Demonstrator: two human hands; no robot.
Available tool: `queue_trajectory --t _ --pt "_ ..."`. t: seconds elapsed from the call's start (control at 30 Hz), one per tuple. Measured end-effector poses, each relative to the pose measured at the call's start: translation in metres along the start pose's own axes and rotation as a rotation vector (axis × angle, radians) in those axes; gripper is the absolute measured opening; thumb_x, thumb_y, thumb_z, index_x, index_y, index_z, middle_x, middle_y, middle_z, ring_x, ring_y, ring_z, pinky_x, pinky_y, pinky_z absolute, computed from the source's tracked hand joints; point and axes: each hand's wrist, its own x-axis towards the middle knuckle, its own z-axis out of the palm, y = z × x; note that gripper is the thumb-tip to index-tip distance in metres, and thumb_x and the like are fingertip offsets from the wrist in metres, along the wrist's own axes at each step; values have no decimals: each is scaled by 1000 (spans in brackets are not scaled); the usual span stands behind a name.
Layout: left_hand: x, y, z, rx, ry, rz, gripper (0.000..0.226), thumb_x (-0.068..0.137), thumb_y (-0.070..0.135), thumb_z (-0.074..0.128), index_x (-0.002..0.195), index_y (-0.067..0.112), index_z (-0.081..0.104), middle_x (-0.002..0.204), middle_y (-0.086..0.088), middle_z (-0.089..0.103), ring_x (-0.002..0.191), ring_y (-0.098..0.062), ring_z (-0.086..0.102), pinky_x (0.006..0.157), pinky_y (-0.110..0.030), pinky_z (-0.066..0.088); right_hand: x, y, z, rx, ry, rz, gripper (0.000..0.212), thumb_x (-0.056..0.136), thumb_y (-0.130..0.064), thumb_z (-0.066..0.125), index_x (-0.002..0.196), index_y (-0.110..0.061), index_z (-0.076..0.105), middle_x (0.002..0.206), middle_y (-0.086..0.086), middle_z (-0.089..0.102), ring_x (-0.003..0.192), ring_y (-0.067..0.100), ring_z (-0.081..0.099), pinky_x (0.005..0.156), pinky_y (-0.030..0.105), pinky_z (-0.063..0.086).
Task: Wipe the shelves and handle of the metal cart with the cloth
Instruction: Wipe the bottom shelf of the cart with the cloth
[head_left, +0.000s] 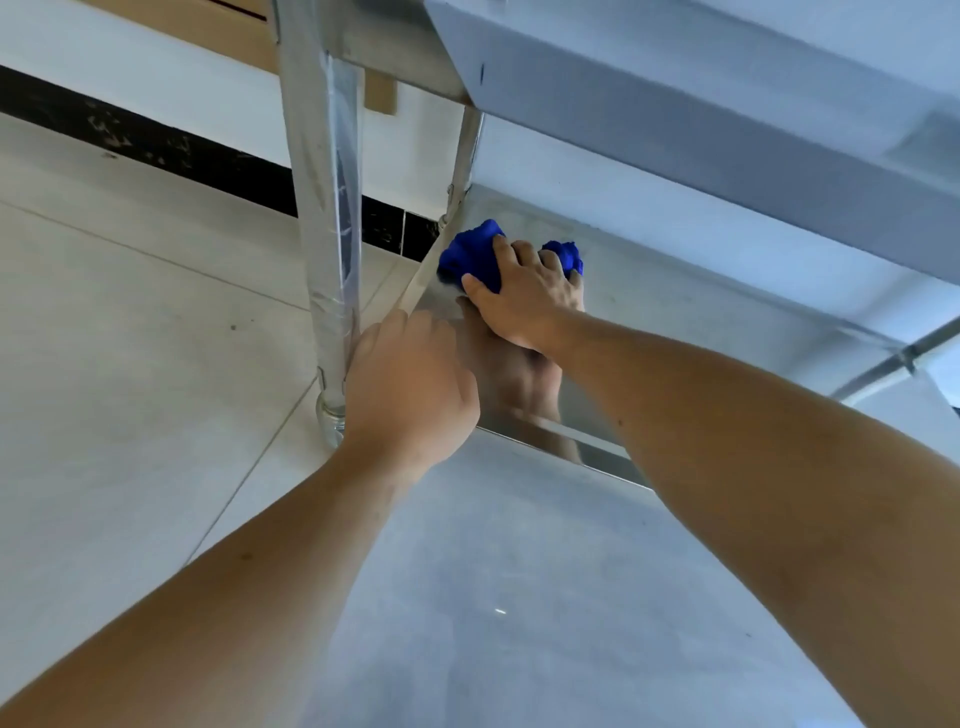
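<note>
Both of the person's forearms were bare from the bottom edge of the view up to the wrists, with no sleeve, watch, ring or glove showing anywhere. The left hand (410, 382) was seen from the back, broad and smooth. The right hand (524, 296), toward one o'clock from it, showed raised knuckles, and its forearm carried fine hair.

The bunched bright blue cloth (475, 254) lies pressed on the far left corner of the shiny metal cart's lower shelf (675, 312), just beside the rear upright post (464, 156), while a second steel shelf (701, 104) spans above it and a thicker post (324, 208) stands nearer.
</note>
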Motion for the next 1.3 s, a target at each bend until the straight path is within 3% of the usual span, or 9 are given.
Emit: queue_trajectory --t 0.33,0.47,0.57,0.63,0.7,0.8,0.87,1.1,1.3 --pt "1 -11 0 -141 -12 60 43 93 30 40 126 11 60 129 -6 60 119 -23 50 104 -38 40 -74 7 -18 24 63 49 45 97 -59 31 123 -26 49 115 2 64 110 30 51 81 48 27" --pt "3 -9 -3 -205 -30 33 36 94 27 48 122 8 62 133 -8 58 126 -26 46 107 -38 37 -125 15 -31 29 108 -14 53 92 -67 23 97 -25 54 84 -1 65 93 28 55 84 48 28" --pt "5 -6 -6 -243 -47 -23 30 93 23 49 114 8 63 129 -9 59 125 -28 45 103 -40 42 -157 31 -43 -100 122 25 67 91 -77 16 80 -22 52 68 0 59 89 29 53 100 54 27" --pt "5 2 -8 -262 -38 -52 28 91 22 50 111 8 64 125 -10 61 122 -30 48 99 -42 44 -171 40 -48 -190 92 65 63 95 -71 21 84 -20 56 79 3 60 95 31 54 101 52 28" --pt "6 16 -10 -259 -25 -42 34 91 25 51 119 11 64 128 -10 61 123 -30 49 101 -42 41 -187 40 -43 -249 63 69 57 100 -59 24 106 -15 60 106 9 63 104 34 52 100 50 31" --pt "6 41 -11 -302 -44 12 40 93 28 52 129 13 60 132 -10 59 128 -29 46 108 -42 35 -209 24 -22 -112 -23 112 67 99 -58 17 144 -11 34 145 14 43 131 37 38 111 57 24" --pt "7 50 -9 -298 -43 26 41 93 30 51 130 14 59 133 -10 58 129 -29 46 109 -43 35 -208 18 -14 -67 -44 145 79 96 -64 10 153 -11 19 158 14 28 143 37 24 115 61 14" --pt "14 50 -6 -303 -79 -10 39 95 33 49 129 17 61 120 -9 67 114 -29 57 92 -38 42 -145 39 -15 43 -101 239 95 85 -80 6 156 -17 17 162 8 22 148 29 16 117 59 10" --pt "16 59 -7 -180 -84 2 31 90 31 45 103 16 68 104 -4 67 100 -27 55 83 -41 41 -94 73 -10 2 -94 311 93 86 -79 10 154 -17 20 160 8 26 147 30 19 116 59 14"
